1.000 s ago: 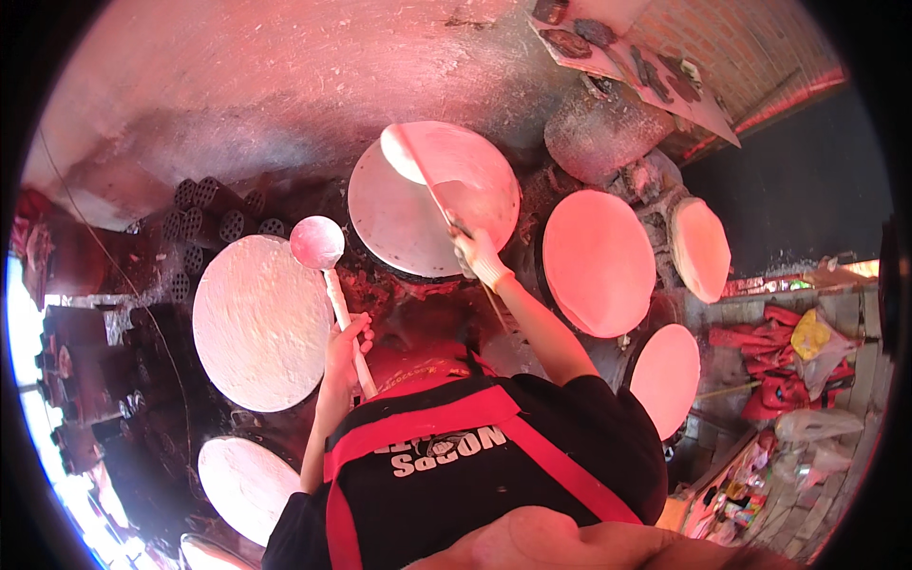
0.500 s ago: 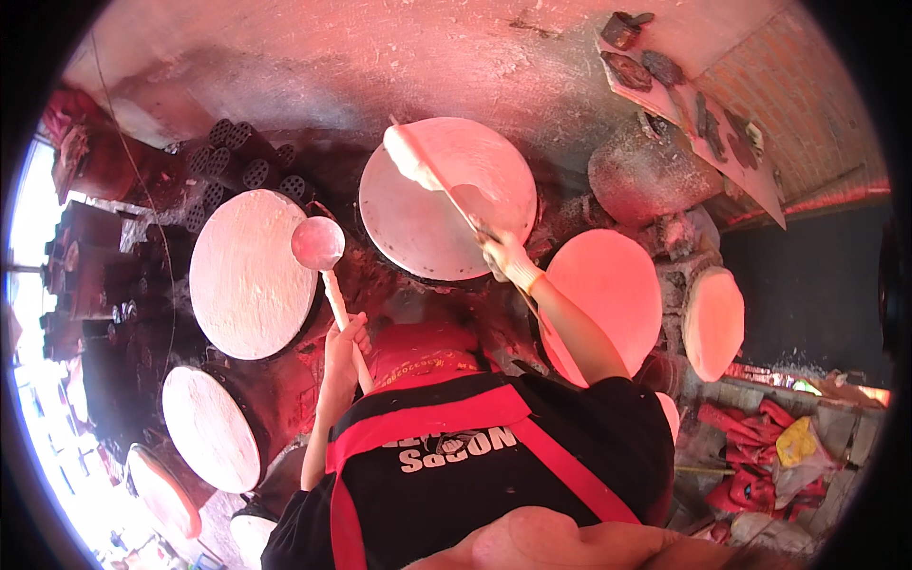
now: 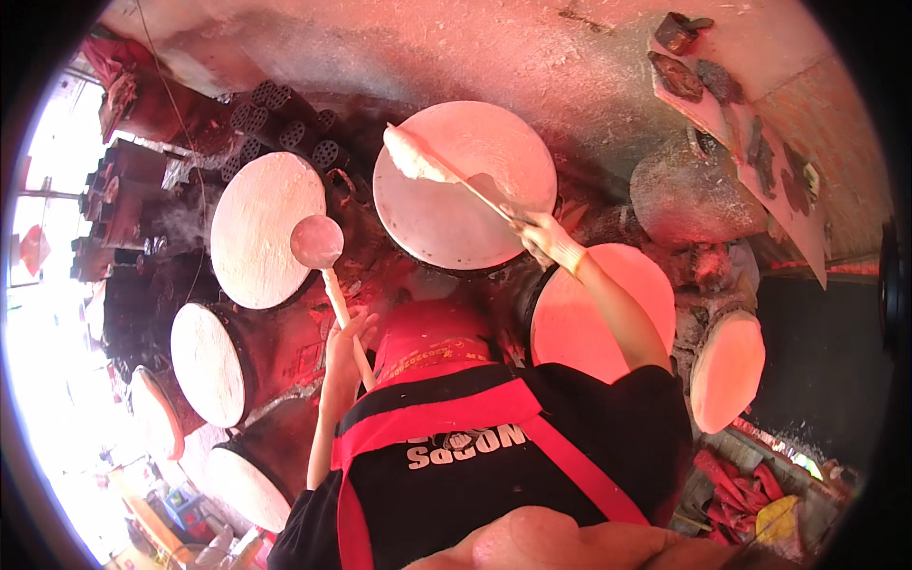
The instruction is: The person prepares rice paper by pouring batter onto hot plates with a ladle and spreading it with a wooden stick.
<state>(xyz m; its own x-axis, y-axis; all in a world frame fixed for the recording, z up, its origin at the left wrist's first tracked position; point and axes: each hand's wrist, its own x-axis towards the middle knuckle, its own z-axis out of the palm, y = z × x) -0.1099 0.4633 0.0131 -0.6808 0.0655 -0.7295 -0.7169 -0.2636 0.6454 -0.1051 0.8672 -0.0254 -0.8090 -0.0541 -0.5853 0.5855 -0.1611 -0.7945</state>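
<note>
My left hand (image 3: 350,342) is wrapped round the pale handle of a ladle (image 3: 316,242). The ladle's round bowl overlaps the lower right edge of a batter-covered griddle (image 3: 268,228) at left. My right hand (image 3: 546,239) grips a long thin scraper (image 3: 475,190) near the right rim of the middle griddle (image 3: 446,233). A thick pale lump of batter (image 3: 410,155) clings along the scraper's far left end. Wet-looking pale batter coats part of that griddle. My right forearm passes over another round, pale griddle (image 3: 598,304).
Black perforated coal briquettes (image 3: 285,128) are stacked behind the left griddle. More coated griddles (image 3: 209,366) curve down the left side, another (image 3: 729,370) stands far right. A sooty round vessel (image 3: 698,195) and a board with dark tools (image 3: 760,161) are at back right.
The whole view has shifted, with the griddles on the left sitting higher. My right hand has moved right, and the scraper lies flatter across the middle griddle. My left hand still holds the ladle.
</note>
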